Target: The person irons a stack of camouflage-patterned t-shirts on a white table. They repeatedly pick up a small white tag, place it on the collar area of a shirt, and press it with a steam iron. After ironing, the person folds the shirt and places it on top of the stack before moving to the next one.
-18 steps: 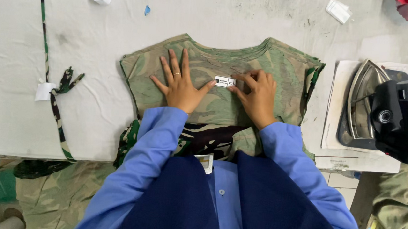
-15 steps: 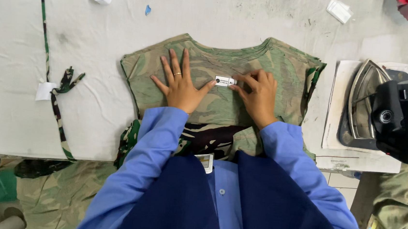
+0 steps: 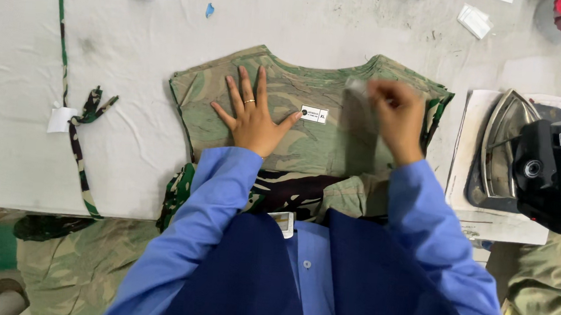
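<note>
Lifted off the cloth since the earlier frame, the right hand (image 3: 397, 117) now hovers blurred above the right side of the camouflage garment (image 3: 316, 124) — whether its fingers grip anything I cannot tell. That garment lies flat on the white table (image 3: 134, 66), with the left hand (image 3: 252, 115) pressed open on it, fingers spread, just beside the small white label (image 3: 314, 114) — an iron (image 3: 533, 164) rests to the right.

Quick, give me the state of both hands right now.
Left hand: open, fingers spread, pressed flat on the camouflage garment.
Right hand: raised over the garment, motion-blurred; whether it grips anything cannot be told.
</note>
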